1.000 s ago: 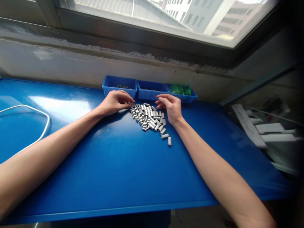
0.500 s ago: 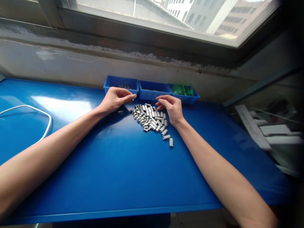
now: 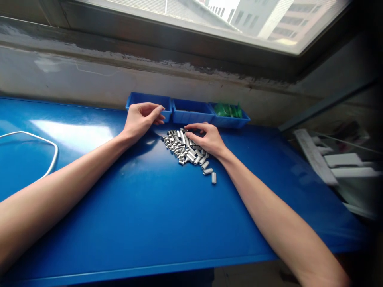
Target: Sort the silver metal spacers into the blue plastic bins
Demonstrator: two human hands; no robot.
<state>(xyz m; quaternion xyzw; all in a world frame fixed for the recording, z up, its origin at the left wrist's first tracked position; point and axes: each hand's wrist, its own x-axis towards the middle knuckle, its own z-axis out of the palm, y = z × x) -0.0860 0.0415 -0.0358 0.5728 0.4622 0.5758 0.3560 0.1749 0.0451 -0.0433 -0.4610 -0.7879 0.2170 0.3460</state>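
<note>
The silver metal pieces [image 3: 190, 151], small shiny faceted ones toward the left and longer cylinders toward the right, lay in a loose pile on the glossy blue desk [image 3: 143, 223], closer to its far edge than to its near edge. The bare right hand [image 3: 208, 139] was the nearer one: it reached over the pile's far right part, and its thumb and forefinger stood a little apart at the far rim of the pile, with pieces directly below and between them. Whether that grip had closed on one I cannot tell. The bare left hand [image 3: 140, 118] was off the pile, toward the desk's far edge, in front of the left blue plastic bin [image 3: 168, 115]; its thumb and fingers were drawn together, and no piece could be made out in that grip, so I cannot tell whether it held anything. From it, the pile lay to the right and toward the near edge. Long axes within the pile pointed several ways; the outermost grey metal cylinder [image 3: 214, 178], at the near right end, ran roughly from far edge to near edge, while its neighbour lay more nearly along the near edge.
</note>
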